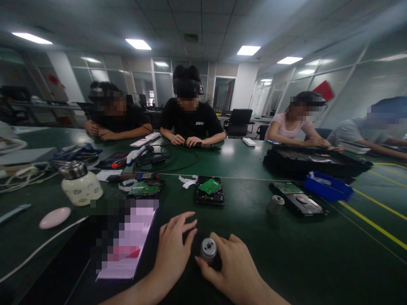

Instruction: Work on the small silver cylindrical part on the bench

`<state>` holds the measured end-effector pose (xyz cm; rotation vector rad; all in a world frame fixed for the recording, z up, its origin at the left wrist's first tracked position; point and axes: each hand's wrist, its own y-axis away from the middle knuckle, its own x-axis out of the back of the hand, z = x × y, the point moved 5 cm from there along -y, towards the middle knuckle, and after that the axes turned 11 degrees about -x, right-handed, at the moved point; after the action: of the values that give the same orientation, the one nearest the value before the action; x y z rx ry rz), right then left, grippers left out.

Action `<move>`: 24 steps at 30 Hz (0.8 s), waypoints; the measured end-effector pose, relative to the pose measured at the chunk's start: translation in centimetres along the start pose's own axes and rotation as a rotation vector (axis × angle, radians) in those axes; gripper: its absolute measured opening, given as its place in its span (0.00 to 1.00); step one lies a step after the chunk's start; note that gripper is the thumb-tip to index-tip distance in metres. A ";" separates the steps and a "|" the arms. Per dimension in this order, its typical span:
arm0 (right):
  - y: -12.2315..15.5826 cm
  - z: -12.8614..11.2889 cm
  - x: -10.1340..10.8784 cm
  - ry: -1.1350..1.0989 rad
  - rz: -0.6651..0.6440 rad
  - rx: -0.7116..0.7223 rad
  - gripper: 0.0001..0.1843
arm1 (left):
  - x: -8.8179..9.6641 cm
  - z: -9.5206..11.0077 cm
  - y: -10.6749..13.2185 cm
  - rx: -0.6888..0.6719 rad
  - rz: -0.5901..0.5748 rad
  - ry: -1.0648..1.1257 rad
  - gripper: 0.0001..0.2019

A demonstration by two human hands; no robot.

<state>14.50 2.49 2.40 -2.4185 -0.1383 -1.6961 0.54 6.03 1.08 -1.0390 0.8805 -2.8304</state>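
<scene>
My right hand (237,267) grips a small metal cylinder that looks like an electric motor (208,250), thumb on its near left side and index finger behind it. The motor stands upright, its round end with small holes facing up. Just left of it, my left hand (174,241) hovers with thumb and index fingertips pinched close together; anything between them is too small to make out. A second similar motor (276,204) stands farther right, beside a hard drive with a green board (299,198). Ahead of my hands lies another hard drive (210,197) with a loose green circuit board (210,186) on top.
At left are a purple-screened device (140,237), a cream jar (82,186), a pink oval object (55,217) and another drive (146,188). Cables (152,159) run behind. A blue bin (329,188) and black tray (314,163) sit right. Several people work across the green table (244,228).
</scene>
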 end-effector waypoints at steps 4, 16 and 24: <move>0.0 -0.1 0.0 0.003 0.000 0.003 0.10 | 1.3 1.2 0.1 -0.106 0.191 0.077 0.06; 0.0 0.2 -0.4 -0.060 -0.015 0.027 0.07 | 1.4 4.3 1.0 -0.444 0.099 0.207 0.12; 0.1 0.2 -0.4 -0.056 -0.015 0.031 0.09 | 1.8 4.2 1.5 -0.428 0.107 0.187 0.09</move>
<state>14.54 2.42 2.00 -2.4490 -0.1897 -1.6213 1.36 2.32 3.99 -0.7222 1.5591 -2.7439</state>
